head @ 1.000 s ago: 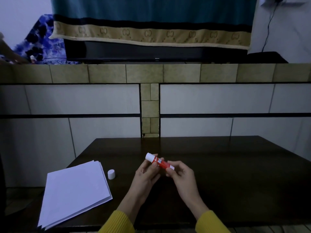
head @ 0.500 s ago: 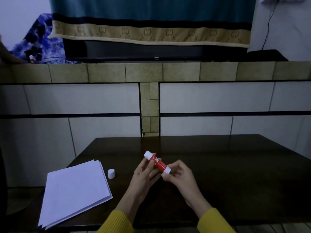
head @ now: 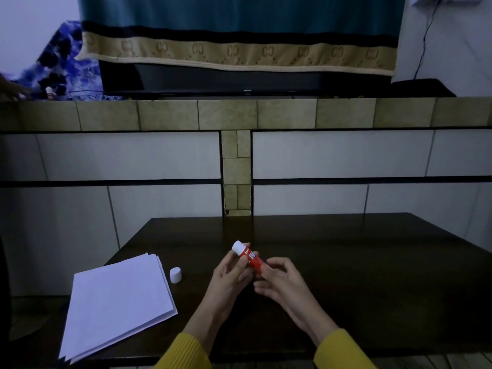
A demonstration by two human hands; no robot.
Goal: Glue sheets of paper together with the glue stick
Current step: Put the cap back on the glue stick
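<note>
- The left hand point(head: 231, 278) was raised above the dark worktop point(head: 372, 262), its fingers curled round the middle of the glue stick point(head: 247, 255), the thumb lying against the red barrel.
- The right hand point(head: 281, 282) was close beside it, fingers bent inward, pinching the lower end of the glue stick; the base itself was hidden behind those fingers.
- The two hands were nearly touching, both wrists coming out of yellow sleeves point(head: 343, 350) at the bottom edge.
- The glue stick was held in the air over the centre of the worktop, clear of the surface.
- Its long axis ran on a slant: the white end pointed up and to the left, away from the person, and the red barrel sloped down to the right into the right hand.
- White lettering showed on the red barrel, too small to read in full.
- A small white cap point(head: 175, 275) stood upright on the worktop, left of the hands and just beside the right edge of the paper.
- A stack of white paper sheets point(head: 117, 304) lay flat at the left front corner of the worktop, its sheets slightly fanned along the far edge and its near corner overhanging the worktop's edge.
- The paper was well apart from both hands.
- A tiled wall point(head: 346, 155) rose behind the worktop.
</note>
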